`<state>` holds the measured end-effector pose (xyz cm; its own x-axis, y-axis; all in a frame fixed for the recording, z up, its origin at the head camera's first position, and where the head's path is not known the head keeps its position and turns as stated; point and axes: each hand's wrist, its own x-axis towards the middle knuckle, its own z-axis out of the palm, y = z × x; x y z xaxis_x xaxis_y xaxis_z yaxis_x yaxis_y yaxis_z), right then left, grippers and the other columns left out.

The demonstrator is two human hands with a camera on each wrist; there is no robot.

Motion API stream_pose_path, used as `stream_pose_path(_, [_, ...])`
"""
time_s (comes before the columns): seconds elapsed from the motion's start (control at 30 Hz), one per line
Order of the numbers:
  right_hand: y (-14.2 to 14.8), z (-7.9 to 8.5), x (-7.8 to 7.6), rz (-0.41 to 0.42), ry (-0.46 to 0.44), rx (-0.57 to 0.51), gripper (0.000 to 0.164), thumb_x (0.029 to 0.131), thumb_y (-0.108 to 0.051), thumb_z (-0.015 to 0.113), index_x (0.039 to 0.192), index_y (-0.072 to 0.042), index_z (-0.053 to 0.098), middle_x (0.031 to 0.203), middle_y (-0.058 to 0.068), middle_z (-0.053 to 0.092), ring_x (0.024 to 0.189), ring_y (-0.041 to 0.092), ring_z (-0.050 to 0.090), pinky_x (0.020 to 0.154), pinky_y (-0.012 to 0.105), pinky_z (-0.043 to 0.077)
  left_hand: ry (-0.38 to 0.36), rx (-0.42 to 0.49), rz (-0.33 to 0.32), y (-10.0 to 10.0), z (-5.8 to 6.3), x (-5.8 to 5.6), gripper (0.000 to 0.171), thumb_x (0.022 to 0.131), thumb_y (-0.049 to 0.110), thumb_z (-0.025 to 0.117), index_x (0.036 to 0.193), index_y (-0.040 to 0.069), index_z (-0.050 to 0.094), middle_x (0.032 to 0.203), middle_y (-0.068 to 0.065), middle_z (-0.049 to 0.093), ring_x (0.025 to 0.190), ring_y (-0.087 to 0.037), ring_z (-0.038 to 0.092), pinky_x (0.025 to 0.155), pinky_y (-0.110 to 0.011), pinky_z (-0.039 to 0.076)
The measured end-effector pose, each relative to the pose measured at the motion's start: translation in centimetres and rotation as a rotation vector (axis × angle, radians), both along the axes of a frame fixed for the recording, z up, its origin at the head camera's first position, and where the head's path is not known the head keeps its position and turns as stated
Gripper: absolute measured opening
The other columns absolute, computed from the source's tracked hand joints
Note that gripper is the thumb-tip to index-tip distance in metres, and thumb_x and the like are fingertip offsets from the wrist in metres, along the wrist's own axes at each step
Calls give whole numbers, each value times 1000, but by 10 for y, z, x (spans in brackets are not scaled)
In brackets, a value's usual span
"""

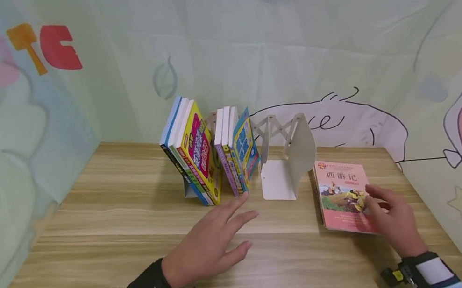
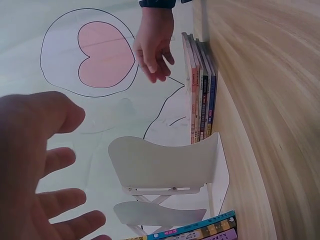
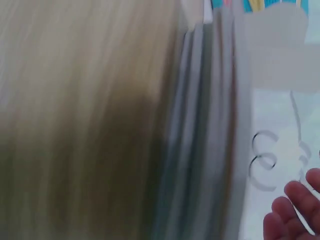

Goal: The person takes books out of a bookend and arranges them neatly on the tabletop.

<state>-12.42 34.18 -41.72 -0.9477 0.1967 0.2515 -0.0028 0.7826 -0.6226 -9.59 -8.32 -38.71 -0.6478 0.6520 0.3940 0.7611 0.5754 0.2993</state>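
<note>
My left hand (image 1: 209, 245) is spread over the table in front of the upright books, holding nothing. Its straight fingers (image 2: 65, 200) also show in the left wrist view. On the right lies a stack of books (image 3: 220, 125), topped by a pink book (image 1: 344, 198) with a picture cover. Beside the stack's right edge is my right hand (image 1: 395, 220), fingers loosely bent and overlapping the cover in the head view. The left wrist view shows that hand (image 2: 154, 50) above the stack, gripping nothing.
A white folding bookend (image 1: 277, 181) with an accordion frame stands at the table's back. Thick books (image 1: 191, 153) lean in its left section, thinner books (image 1: 232, 153) in the one beside it. Printed fabric (image 1: 214, 61) hangs behind the wooden table (image 1: 96, 233).
</note>
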Motion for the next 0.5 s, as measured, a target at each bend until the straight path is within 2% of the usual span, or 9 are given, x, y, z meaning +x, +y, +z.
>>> stream_pose_path(0.07, [-8, 1, 4, 85, 57, 5, 39, 101, -19, 59, 135, 0, 60, 132, 22, 63, 118, 22, 58, 82, 10, 44, -7, 7, 15, 0, -1, 1, 56, 96, 41, 62, 146, 18, 50, 162, -8, 34, 144, -24, 40, 114, -47, 41])
stream_pose_path(0.23, [-31, 3, 14, 304, 73, 40, 50, 97, -15, 67, 142, -2, 50, 137, 19, 59, 117, 19, 56, 92, 12, 44, -60, 8, 51, -1, -2, 4, 58, 97, 43, 61, 149, 22, 47, 163, -4, 31, 146, -23, 37, 115, -48, 39])
stream_pose_path(0.3, [-41, 6, 18, 383, 55, 58, 57, 95, -15, 69, 146, -4, 45, 141, 17, 55, 119, 31, 55, 95, 19, 45, -76, 7, 60, -1, -2, 4, 59, 97, 43, 61, 149, 22, 47, 163, -3, 31, 146, -23, 37, 115, -48, 39])
stream_pose_path(0.4, [-58, 13, 23, 471, 34, 75, 65, 93, -18, 72, 150, -13, 41, 145, 12, 51, 121, 32, 55, 98, 34, 50, -79, 13, 64, -1, -1, 4, 59, 97, 44, 61, 149, 21, 47, 164, -3, 31, 146, -23, 38, 115, -48, 39])
stream_pose_path(0.47, [-69, 17, 27, 512, 29, 84, 69, 92, -20, 73, 152, -19, 39, 147, 8, 49, 124, 31, 53, 97, 47, 51, -72, 25, 62, -1, 0, 3, 59, 97, 44, 61, 149, 20, 47, 163, -4, 31, 145, -25, 39, 114, -50, 40])
stream_pose_path(0.5, [-74, 19, 28, 530, 23, 91, 70, 92, -21, 73, 153, -22, 37, 148, 6, 48, 126, 29, 52, 98, 50, 50, -68, 28, 62, -1, 0, 3, 60, 97, 44, 61, 149, 20, 47, 163, -5, 32, 145, -25, 39, 114, -50, 40])
